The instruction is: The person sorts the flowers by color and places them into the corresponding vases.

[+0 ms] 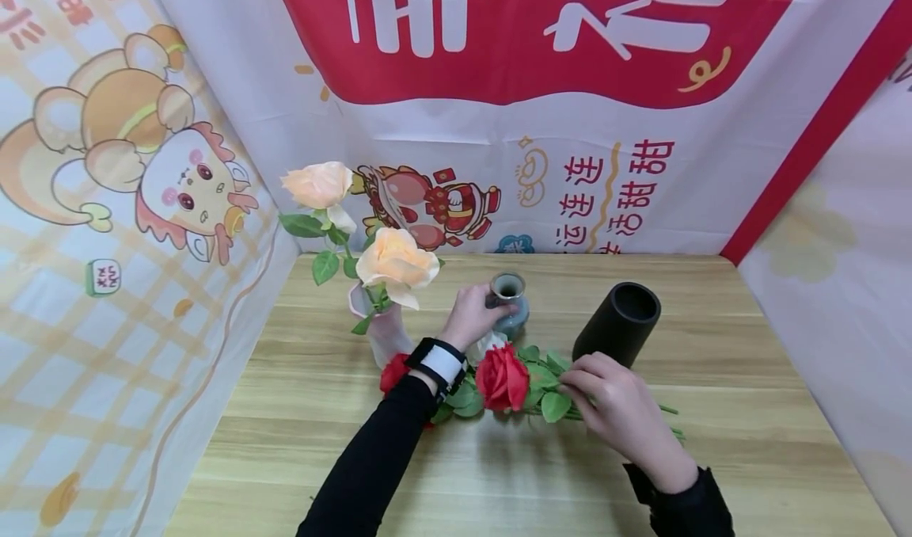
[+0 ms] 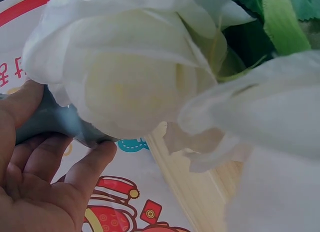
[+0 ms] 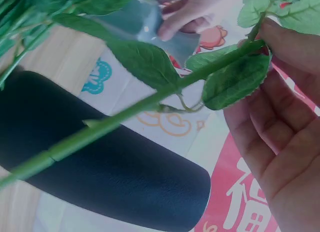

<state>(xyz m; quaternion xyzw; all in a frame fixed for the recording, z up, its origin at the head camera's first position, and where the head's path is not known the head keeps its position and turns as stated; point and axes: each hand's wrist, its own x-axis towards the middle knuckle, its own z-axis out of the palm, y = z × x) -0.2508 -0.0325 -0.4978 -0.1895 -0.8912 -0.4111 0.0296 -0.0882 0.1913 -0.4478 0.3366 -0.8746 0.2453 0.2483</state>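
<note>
My left hand (image 1: 476, 315) grips a small blue-grey vase (image 1: 511, 319) around its neck; the vase stands upright with its mouth up. In the left wrist view, white petals (image 2: 135, 76) cover part of the vase (image 2: 47, 119) near the fingers. My right hand (image 1: 616, 402) pinches the leafy green stem (image 3: 150, 101) of a red rose (image 1: 503, 377) between thumb and fingers. Under and beside that rose lie more flowers, including a white one (image 1: 484, 347) and another red one (image 1: 394, 372) partly hidden by the left wrist.
A black cylindrical vase (image 1: 616, 327) stands just beyond the right hand. At the left, a pale pink vase (image 1: 388, 335) holds two peach roses (image 1: 397, 264). Printed cloth (image 1: 442, 125) hangs behind the wooden table (image 1: 748, 410).
</note>
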